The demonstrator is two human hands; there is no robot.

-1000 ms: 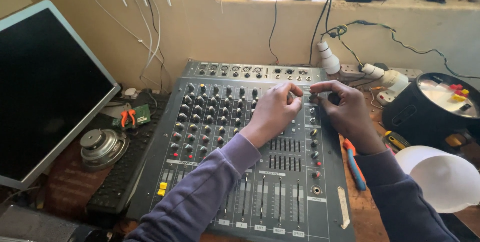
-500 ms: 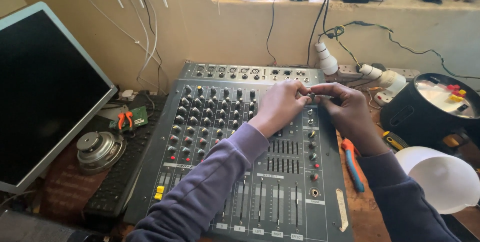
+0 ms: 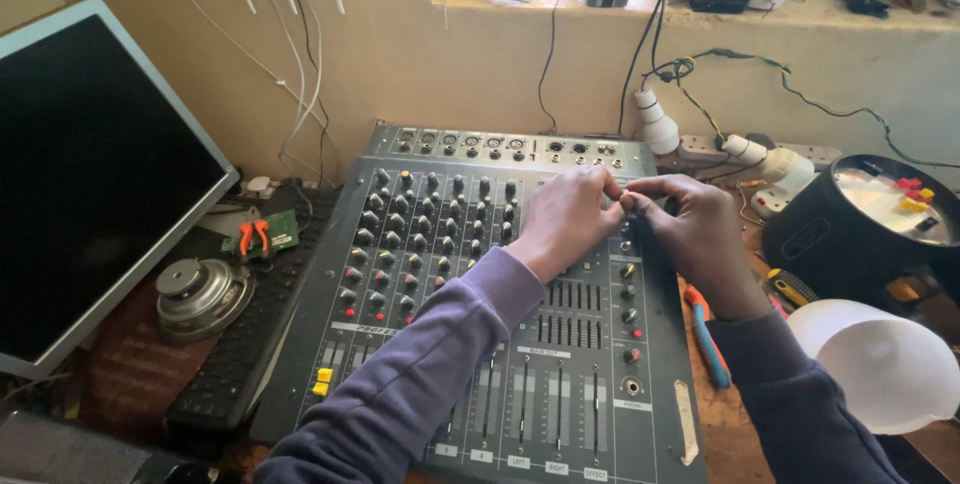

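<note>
A grey audio mixer point(image 3: 400, 344) with rows of knobs and sliders lies on the workbench in front of me. Both hands hover over its upper right part. My left hand point(image 3: 568, 222) and my right hand point(image 3: 700, 234) meet fingertip to fingertip, pinching a small dark part point(image 3: 627, 200) between them. The part is mostly hidden by the fingers, so I cannot tell what kind it is. Both arms wear purple sleeves.
A dark monitor point(image 3: 80, 174) leans at the left, with a round speaker driver point(image 3: 200, 294), a keyboard point(image 3: 250, 344) and a small green circuit board point(image 3: 262, 236) beside it. Right of the mixer lie a blue-handled tool point(image 3: 708, 339), a white plastic cone point(image 3: 880, 364) and a black pot point(image 3: 860, 224). Cables and white plugs point(image 3: 655, 124) hang on the wall behind.
Both hands stay over the mixer's upper right area. The fingertips have drawn closer together around the small part, with little other movement.
</note>
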